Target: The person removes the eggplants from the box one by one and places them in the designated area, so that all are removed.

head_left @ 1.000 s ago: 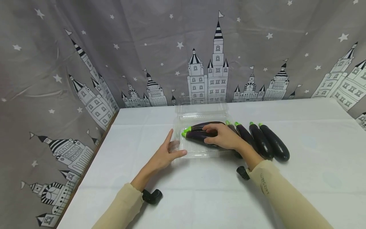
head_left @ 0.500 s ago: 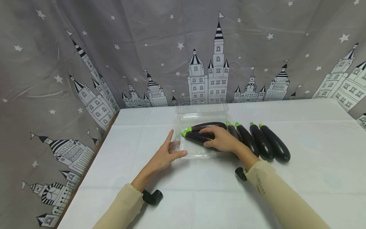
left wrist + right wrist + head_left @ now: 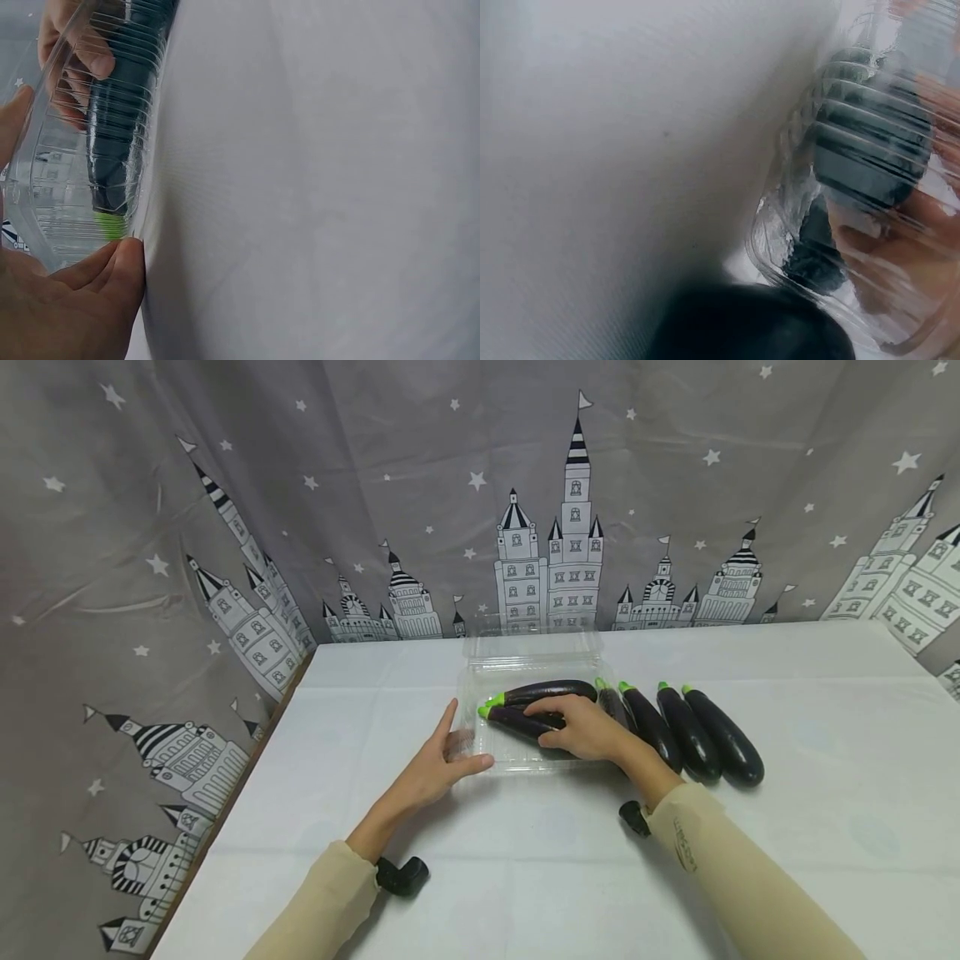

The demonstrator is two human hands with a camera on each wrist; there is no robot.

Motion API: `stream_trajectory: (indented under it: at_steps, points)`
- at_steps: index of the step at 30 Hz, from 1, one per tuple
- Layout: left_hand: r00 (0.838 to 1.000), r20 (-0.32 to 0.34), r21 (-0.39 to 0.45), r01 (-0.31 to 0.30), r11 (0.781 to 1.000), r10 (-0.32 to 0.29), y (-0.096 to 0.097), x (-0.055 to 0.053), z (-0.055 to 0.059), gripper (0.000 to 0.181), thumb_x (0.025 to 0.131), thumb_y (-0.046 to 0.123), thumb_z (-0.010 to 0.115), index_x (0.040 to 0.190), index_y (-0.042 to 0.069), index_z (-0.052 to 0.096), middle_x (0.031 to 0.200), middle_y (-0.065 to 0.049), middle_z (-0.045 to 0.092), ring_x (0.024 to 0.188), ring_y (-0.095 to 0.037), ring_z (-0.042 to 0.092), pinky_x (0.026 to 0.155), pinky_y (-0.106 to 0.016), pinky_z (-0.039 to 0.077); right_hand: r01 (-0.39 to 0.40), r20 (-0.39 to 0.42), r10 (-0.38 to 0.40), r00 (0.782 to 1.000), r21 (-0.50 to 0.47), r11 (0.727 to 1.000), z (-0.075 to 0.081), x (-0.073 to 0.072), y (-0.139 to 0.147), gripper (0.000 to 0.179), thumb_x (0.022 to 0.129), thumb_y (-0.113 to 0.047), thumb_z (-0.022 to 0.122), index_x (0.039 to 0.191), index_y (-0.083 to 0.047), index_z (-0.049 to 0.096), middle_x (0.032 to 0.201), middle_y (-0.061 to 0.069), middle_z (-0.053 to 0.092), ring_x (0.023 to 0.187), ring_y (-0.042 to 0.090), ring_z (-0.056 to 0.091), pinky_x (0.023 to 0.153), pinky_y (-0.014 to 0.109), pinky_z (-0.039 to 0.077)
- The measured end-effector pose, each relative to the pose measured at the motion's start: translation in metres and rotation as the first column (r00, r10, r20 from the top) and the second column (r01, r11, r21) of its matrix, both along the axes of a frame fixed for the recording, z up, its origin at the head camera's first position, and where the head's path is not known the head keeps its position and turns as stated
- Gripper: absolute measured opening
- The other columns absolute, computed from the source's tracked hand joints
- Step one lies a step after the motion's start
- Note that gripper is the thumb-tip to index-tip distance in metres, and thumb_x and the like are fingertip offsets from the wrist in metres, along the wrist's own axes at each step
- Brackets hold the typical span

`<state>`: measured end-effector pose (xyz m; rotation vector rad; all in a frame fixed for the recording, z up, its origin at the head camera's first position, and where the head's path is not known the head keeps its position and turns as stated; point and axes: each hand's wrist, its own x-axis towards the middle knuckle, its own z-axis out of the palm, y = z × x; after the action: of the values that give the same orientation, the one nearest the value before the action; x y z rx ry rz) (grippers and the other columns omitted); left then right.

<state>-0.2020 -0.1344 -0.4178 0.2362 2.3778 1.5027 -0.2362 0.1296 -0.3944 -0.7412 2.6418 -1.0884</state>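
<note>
A clear plastic container with its lid raised stands on the table, two purple eggplants lying in it side by side. My right hand reaches inside and grips the front eggplant, thumb on the near side and fingers over the top. Just behind lies the rear eggplant, its green stem also toward the left. At the container's left end my left hand is spread, thumb and fingers touching the wall. Through the ribbed plastic, the right wrist view shows an eggplant's blunt end.
Several more eggplants lie in a row on the white-covered table, right of the container. The nearest of them is close against its right wall. A grey curtain printed with castles hangs behind and along the left.
My right hand has shifted slightly and its raised fingers have come down onto the front eggplant. My left hand stays at the container's left end.
</note>
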Motion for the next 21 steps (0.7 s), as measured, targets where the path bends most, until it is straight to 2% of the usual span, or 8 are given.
stream_trajectory:
  at_steps: [9, 16, 21]
  points:
    - [1.000, -0.017, -0.019, 0.012, 1.000, -0.012, 0.0007, -0.0030, -0.0031, 0.107, 0.086, 0.043, 0.076, 0.160, 0.023, 0.001, 0.151, -0.017, 0.041, 0.138, -0.034, 0.039, 0.108, -0.052, 0.035, 0.037, -0.031, -0.043, 0.999, -0.172, 0.984, 0.0010, 0.0033, 0.0050, 0.044, 0.086, -0.010, 0.072, 0.129, -0.005, 0.063, 0.130, 0.013, 0.062, 0.118, 0.028, 0.055, 0.098, 0.049, 0.042]
    - [1.000, -0.017, -0.018, 0.004, 1.000, -0.004, 0.0012, -0.0027, -0.0020, 0.108, 0.085, 0.044, 0.076, 0.160, 0.023, 0.001, 0.151, -0.017, 0.041, 0.138, -0.034, 0.039, 0.108, -0.052, 0.034, 0.069, -0.041, -0.082, 0.996, -0.255, 0.965, 0.0010, 0.0024, 0.0058, 0.046, 0.088, -0.007, 0.071, 0.132, -0.006, 0.057, 0.126, 0.017, 0.062, 0.112, 0.031, 0.059, 0.092, 0.049, 0.045]
    - [1.000, -0.015, -0.024, -0.004, 1.000, 0.004, 0.0011, -0.0015, -0.0009, 0.109, 0.085, 0.044, 0.076, 0.160, 0.023, 0.001, 0.151, -0.018, 0.040, 0.138, -0.034, 0.038, 0.108, -0.053, 0.034, 0.082, -0.073, -0.111, 0.991, -0.315, 0.946, 0.0000, 0.0028, 0.0058, 0.053, 0.090, -0.004, 0.067, 0.139, -0.006, 0.050, 0.126, 0.023, 0.055, 0.110, 0.036, 0.058, 0.092, 0.053, 0.045]
